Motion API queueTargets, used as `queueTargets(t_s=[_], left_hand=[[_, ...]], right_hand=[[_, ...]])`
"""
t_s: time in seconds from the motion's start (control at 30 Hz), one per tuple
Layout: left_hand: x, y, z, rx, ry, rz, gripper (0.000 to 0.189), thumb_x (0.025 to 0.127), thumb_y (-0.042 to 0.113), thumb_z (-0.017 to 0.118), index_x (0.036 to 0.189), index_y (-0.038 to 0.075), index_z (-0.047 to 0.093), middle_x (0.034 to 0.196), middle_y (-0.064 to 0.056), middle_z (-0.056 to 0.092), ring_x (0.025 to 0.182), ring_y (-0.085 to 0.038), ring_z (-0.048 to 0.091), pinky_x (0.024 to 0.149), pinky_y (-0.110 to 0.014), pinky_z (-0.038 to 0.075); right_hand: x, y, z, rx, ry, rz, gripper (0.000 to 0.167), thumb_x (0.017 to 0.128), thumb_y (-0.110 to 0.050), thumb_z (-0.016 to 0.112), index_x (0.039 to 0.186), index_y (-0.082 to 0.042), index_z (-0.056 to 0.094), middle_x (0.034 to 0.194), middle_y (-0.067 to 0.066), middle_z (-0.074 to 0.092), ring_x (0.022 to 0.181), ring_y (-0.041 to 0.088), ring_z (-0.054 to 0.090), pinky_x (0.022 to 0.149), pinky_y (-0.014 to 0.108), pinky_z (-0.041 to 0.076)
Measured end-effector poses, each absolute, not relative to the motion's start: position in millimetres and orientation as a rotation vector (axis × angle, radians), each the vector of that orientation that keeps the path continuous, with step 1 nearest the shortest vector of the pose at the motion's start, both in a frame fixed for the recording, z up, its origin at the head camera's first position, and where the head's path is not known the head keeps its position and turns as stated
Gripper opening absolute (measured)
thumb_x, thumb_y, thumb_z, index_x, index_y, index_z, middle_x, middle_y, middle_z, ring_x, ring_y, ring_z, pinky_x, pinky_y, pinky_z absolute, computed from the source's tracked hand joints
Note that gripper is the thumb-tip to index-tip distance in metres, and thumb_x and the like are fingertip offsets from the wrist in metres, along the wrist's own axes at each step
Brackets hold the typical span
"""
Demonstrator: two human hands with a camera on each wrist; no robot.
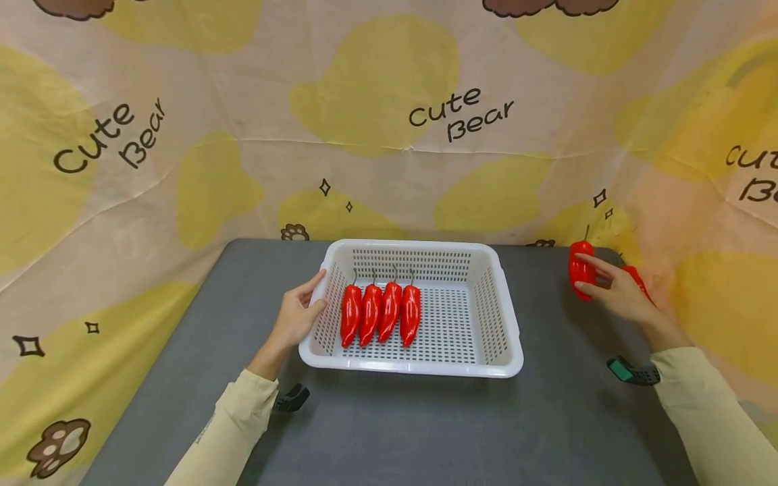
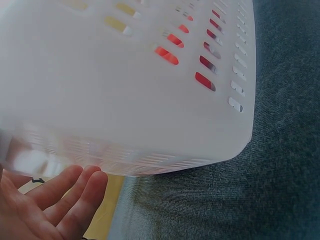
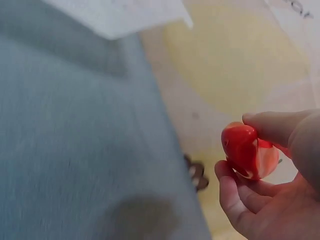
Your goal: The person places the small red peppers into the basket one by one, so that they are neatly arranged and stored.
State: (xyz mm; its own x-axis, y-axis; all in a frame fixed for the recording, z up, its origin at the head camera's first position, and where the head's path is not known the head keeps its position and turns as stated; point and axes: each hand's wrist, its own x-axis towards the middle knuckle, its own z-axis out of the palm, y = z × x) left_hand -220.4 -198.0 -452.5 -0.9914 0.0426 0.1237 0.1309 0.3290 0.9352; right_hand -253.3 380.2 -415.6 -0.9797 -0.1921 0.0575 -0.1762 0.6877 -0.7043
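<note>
Head view: white basket (image 1: 413, 368) on a grey table (image 1: 419, 432), printed cloth (image 1: 371, 81) behind. Four red peppers (image 1: 390, 312) lie side by side in the basket's left half, stems toward the back. Left hand (image 1: 296, 317) at the basket's left end, thumb and fingertip at the rim. Right hand (image 1: 616, 293) well apart from the basket, near the table's far right corner, holding another pepper (image 1: 581, 271) between thumb and fingers, stem up. One more red pepper (image 1: 635, 278) shows just behind that hand, partly hidden.

Left wrist view: basket wall close up, red showing through the slots. Fingers lie by the end wall; thumb hidden. Cannot tell whether they clasp the rim.

Right wrist view: narrow pinch, thumb on one side of the held pepper, fingers on the other; blunt end toward the camera. Table to the left, blurred.
</note>
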Motion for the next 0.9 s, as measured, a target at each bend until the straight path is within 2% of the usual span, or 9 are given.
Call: queueTargets(t_s=[0.07,0.13,0.3,0.37,0.4,0.5,0.67,0.77,0.9], left_hand=[[-221.2,-197.8,-452.3,-0.162,-2.503,-1.763,0.059,0.095,-0.002,0.052,0.153,0.007,0.042,0.152,-0.027,0.047,0.125,-0.047,0.059,0.095,-0.055,0.054],[-221.6,-197.8,-452.2,-0.159,-2.509,-1.756,0.060,0.095,-0.001,0.052,0.153,0.007,0.042,0.152,-0.027,0.047,0.125,-0.047,0.058,0.095,-0.055,0.053],[-221.3,-197.9,-450.8,-0.167,-2.493,-1.772,0.059,0.095,-0.002,0.052,0.153,0.005,0.042,0.152,-0.027,0.047,0.126,-0.047,0.058,0.097,-0.054,0.052],[-221.2,-198.4,-451.0,-0.168,-2.485,-1.785,0.059,0.095,-0.002,0.052,0.153,0.005,0.042,0.152,-0.027,0.047,0.126,-0.047,0.058,0.098,-0.055,0.052],[-221.3,-198.7,-451.4,-0.165,-2.482,-1.791,0.059,0.095,-0.003,0.052,0.153,0.004,0.042,0.152,-0.027,0.047,0.126,-0.046,0.058,0.099,-0.055,0.052],[-221.1,-198.9,-452.7,-0.159,-2.490,-1.787,0.058,0.096,-0.002,0.052,0.153,0.005,0.042,0.151,-0.027,0.047,0.127,-0.046,0.058,0.099,-0.055,0.051],[-221.6,-199.8,-454.1,-0.156,-2.504,-1.774,0.059,0.096,-0.001,0.052,0.154,0.006,0.041,0.152,-0.027,0.047,0.127,-0.045,0.057,0.099,-0.055,0.052],[-221.8,-200.1,-454.2,-0.147,-2.493,-1.782,0.059,0.095,-0.001,0.052,0.153,0.006,0.042,0.152,-0.026,0.048,0.126,-0.044,0.058,0.099,-0.055,0.052],[-221.7,-200.2,-455.1,-0.142,-2.496,-1.787,0.059,0.096,-0.001,0.051,0.154,0.007,0.042,0.152,-0.026,0.047,0.125,-0.045,0.059,0.097,-0.055,0.053]], right_hand=[[-252.6,372.3,-408.5,-0.318,2.812,-1.251,0.066,0.102,-0.019,0.059,0.157,-0.001,0.028,0.148,0.039,0.041,0.128,0.049,0.047,0.072,0.006,0.051],[-251.9,364.1,-401.6,-0.328,2.770,-1.291,0.067,0.102,-0.020,0.058,0.158,-0.003,0.027,0.152,0.036,0.038,0.130,0.050,0.041,0.074,0.007,0.052],[-249.3,345.1,-388.7,-0.388,2.728,-1.350,0.065,0.102,-0.019,0.058,0.158,-0.004,0.029,0.150,0.030,0.040,0.115,0.004,0.049,0.077,0.011,0.054],[-246.9,338.8,-385.2,-0.410,2.717,-1.363,0.065,0.102,-0.018,0.059,0.157,-0.003,0.029,0.149,0.029,0.041,0.110,-0.007,0.046,0.077,0.012,0.055],[-245.6,335.8,-383.6,-0.422,2.710,-1.370,0.064,0.102,-0.017,0.059,0.157,-0.003,0.030,0.148,0.029,0.042,0.110,-0.007,0.047,0.078,0.013,0.055],[-241.6,327.7,-378.2,-0.448,2.699,-1.378,0.064,0.101,-0.016,0.059,0.157,-0.004,0.030,0.148,0.028,0.042,0.120,0.010,0.048,0.078,0.013,0.055],[-236.8,311.3,-369.0,-0.479,2.675,-1.418,0.062,0.101,-0.013,0.058,0.157,-0.005,0.030,0.153,0.027,0.038,0.134,0.046,0.037,0.080,0.010,0.052],[-236.0,297.9,-365.1,-0.488,2.645,-1.456,0.063,0.101,-0.011,0.058,0.157,-0.005,0.029,0.156,0.029,0.034,0.138,0.052,0.035,0.081,0.010,0.051],[-235.7,278.7,-362.8,-0.483,2.575,-1.524,0.064,0.100,-0.008,0.057,0.158,-0.006,0.028,0.157,0.029,0.032,0.137,0.050,0.036,0.082,0.011,0.052]])
